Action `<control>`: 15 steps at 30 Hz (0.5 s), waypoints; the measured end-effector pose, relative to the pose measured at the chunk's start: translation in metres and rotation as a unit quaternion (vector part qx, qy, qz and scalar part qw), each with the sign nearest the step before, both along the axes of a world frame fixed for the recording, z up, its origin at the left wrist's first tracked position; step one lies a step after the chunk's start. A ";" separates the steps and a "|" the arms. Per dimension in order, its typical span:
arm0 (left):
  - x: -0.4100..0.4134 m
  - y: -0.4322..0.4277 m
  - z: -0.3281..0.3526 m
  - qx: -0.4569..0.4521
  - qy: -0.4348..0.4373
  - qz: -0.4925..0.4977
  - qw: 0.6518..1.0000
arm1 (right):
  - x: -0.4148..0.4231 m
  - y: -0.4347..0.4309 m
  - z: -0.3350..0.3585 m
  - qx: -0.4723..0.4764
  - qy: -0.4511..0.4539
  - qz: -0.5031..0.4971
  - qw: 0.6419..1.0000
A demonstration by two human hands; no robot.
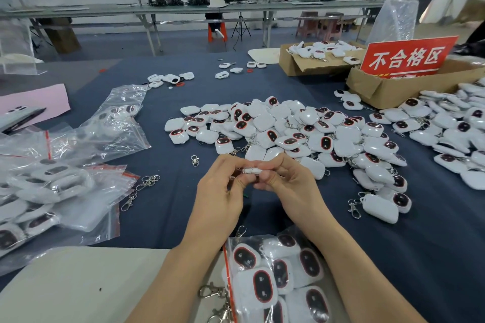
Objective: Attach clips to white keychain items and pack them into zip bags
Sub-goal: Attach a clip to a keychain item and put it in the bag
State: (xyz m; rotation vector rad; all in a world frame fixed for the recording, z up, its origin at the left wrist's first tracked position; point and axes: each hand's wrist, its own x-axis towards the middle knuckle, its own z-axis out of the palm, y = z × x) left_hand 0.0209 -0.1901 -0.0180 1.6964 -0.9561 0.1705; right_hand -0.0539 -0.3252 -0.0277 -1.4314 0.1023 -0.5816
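Both hands meet over the desk (pixel 162 217) ctr, just near of the main heap (pixel 288 134). Right hand (pixel 286 181) pinches one white keychain item (pixel 252 171) by its right end, fingers curled round it. Left hand (pixel 223 186) pinches the other end, fingers curled in on it. Item is held edge-on, off the cloth, prob. so its loop end faces the left hand for clipping. Whether a clip is already in the left hand I can't tell; the fingers hide it.

Layout reads like a work line. Stock sits far and right. Loose clips (pixel 148 181) lie left of the hands, w/in easy reach. A part-filled zip bag (pixel 275 270) lies nearest the body, btwn the forearms, prob. for dropping in finished pcs.

Counts:
- Item in hand: 1.
- Loose clips on the cloth left of the hands: at least 4, in 3 spots.
- Near bag: approx 7 items showing through, plus clips by its red strip.
- Filled bags (pixel 65 191) at left: several, overlapped, no exact no.
- Heaps: 2 big, the main one and a right heap (pixel 459 128), each too many to count.
- Cardboard boxes (pixel 393 92): 2, far right, one w/ a red sign (pixel 409 56).
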 end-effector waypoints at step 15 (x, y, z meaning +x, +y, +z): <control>0.003 -0.003 -0.007 0.023 0.032 -0.027 0.999 | 0.000 0.001 0.001 -0.038 0.024 -0.047 0.998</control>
